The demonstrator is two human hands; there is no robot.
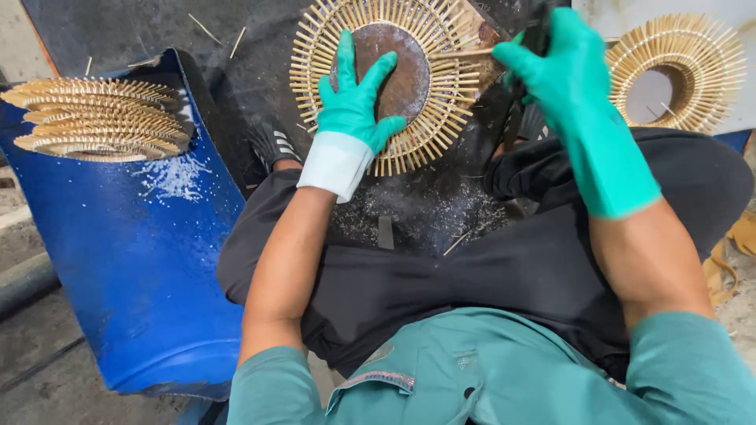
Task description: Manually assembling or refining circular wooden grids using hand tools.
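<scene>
2 gloved hands work over a round bamboo ring point(429, 118) made of thin sticks that fan outward like sun rays, lying on a dark, dusty surface between the person's knees. The left hand point(356, 94), in a green glove with a white cuff, lies flat with its fingers spread wide over a rusty brown disc point(398, 67) that sits in the middle of the ring, pressing down on it and gripping nothing. The right hand point(555, 67), in a matching green glove, is closed around a dark tool point(535, 35) at the ring's upper right edge; the tool is mostly hidden by the fingers, so its shape cannot be told. 1 loose stick point(465, 53) points from the ring toward that hand, its tip just at the fingertips. To the left, a stack point(98, 118) of finished rings rests on top of a blue barrel point(134, 260) lying on its side, with pale dust scattered on the blue below it. At the upper right, another ring point(679, 71) with an open centre lies on a pale surface, well apart from the one being worked. Black trousers point(441, 275) and a teal shirt point(504, 370) fill the lower part of the view, and stray sticks and shavings lie on the dark surface.
</scene>
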